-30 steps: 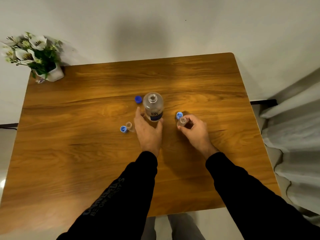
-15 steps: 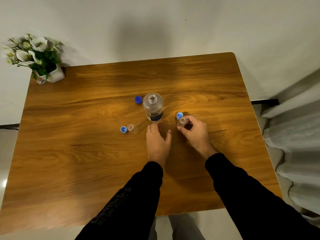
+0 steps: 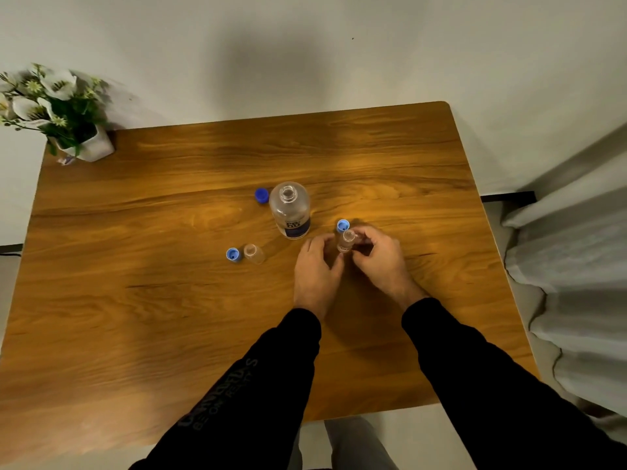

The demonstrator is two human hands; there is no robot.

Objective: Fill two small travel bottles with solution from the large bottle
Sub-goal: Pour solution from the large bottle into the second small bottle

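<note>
The large clear bottle point(image 3: 290, 209) with a dark blue label stands uncapped in the middle of the wooden table point(image 3: 169, 300), its blue cap point(image 3: 261, 195) lying just left of it. My right hand point(image 3: 380, 257) grips a small clear travel bottle point(image 3: 346, 241), upright and uncapped, with its light blue cap point(image 3: 343, 225) on the table just behind. My left hand point(image 3: 317, 269) curves in from the left beside that small bottle, thumb close to it; contact cannot be told. The other small bottle point(image 3: 254, 254) stands uncapped to the left, next to its cap point(image 3: 232, 255).
A white pot of artificial flowers point(image 3: 68, 120) stands at the table's far left corner. A grey curtain point(image 3: 576, 283) hangs beyond the right edge. The wall runs along the far edge.
My left hand let go of the large bottle, drew back, then moved right toward the small bottle in my right hand. The large bottle stays put.
</note>
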